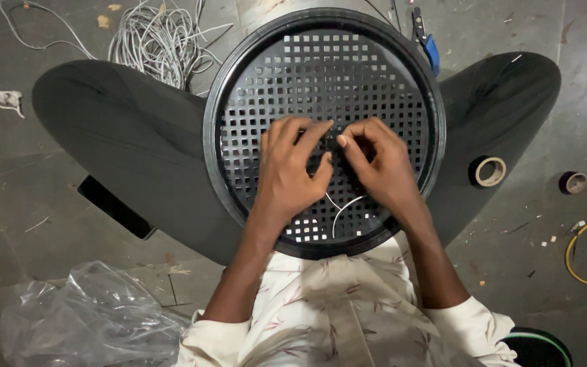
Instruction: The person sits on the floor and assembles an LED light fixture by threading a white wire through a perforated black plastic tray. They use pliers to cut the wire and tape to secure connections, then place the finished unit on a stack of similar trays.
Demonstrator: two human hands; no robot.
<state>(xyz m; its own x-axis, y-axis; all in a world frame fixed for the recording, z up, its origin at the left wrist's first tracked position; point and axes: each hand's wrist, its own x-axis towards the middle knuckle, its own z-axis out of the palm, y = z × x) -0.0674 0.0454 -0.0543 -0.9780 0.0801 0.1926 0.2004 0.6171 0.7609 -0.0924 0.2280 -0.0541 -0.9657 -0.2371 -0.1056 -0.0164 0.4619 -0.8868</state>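
Note:
A round black plastic grille (320, 61) with square holes rests on my lap between my spread knees. My left hand (290, 170) and my right hand (378, 166) lie together on its middle, fingertips nearly touching and pinched around something small that the fingers hide. A thin white wire (342, 207) curls out from under my hands toward the grille's near rim. What exactly each hand pinches cannot be made out, though the wire seems to run up into them.
A tangle of grey cable (161, 37) lies on the floor at the upper left. Two tape rolls (489, 171) (573, 182) sit at the right, with a yellow cable (582, 255). A blue-handled tool (429, 44) lies beyond the grille; a clear plastic bag (89, 319) at the lower left.

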